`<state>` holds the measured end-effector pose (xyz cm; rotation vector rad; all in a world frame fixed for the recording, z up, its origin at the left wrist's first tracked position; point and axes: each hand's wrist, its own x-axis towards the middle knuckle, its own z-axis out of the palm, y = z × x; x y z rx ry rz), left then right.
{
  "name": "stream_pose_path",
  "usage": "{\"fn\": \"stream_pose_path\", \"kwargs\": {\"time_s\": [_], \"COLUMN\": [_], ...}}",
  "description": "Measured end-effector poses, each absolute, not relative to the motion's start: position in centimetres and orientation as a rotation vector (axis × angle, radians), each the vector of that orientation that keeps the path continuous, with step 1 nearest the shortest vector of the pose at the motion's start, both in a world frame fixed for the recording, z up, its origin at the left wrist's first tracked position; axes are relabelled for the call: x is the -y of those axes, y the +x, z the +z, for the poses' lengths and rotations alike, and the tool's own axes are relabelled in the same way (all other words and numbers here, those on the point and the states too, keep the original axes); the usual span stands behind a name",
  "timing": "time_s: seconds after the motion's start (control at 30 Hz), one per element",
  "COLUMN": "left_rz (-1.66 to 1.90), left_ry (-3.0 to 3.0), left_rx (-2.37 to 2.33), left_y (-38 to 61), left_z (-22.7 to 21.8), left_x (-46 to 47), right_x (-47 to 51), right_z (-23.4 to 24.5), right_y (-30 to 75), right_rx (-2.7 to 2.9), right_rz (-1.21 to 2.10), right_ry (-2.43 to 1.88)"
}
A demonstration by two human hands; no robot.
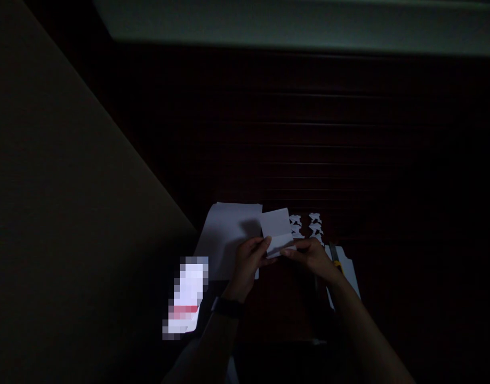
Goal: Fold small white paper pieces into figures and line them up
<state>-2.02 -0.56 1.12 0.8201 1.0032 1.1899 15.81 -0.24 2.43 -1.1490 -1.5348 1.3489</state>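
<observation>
The scene is very dark. Both hands hold a small white folded paper (277, 230) above a dark wooden table (348, 170). My left hand (249, 262) pinches the paper's lower left edge, with a dark watch on its wrist. My right hand (312, 257) pinches the lower right edge. The paper has a horizontal crease, and its upper half stands up.
A larger white sheet (225, 234) lies flat to the left, behind my left hand. Several small folded white paper figures (306, 224) sit in two rows beyond the hands. More white paper with a yellow-tipped tool (337, 265) lies at right. A blurred white item (187, 296) is at lower left.
</observation>
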Motion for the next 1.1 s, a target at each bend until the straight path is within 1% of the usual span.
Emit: {"fn": "stream_pose_path", "kwargs": {"time_s": [0.37, 0.77, 1.1], "left_rz": [1.163, 1.192, 1.184], "left_ry": [0.85, 0.864, 0.863], "left_rx": [-1.009, -1.042, -1.067], "left_y": [-1.3, -0.9, -0.5], "left_z": [2.1, 1.2, 1.1], "left_x": [0.7, 0.6, 0.6], "right_x": [0.3, 0.2, 0.4], "right_z": [1.1, 0.7, -0.1], "right_y": [14.4, 14.2, 13.4], "right_rx": [1.139, 1.183, 1.109], "right_rz": [1.258, 1.134, 0.982], "right_ry": [-1.233, -1.2, -1.306]}}
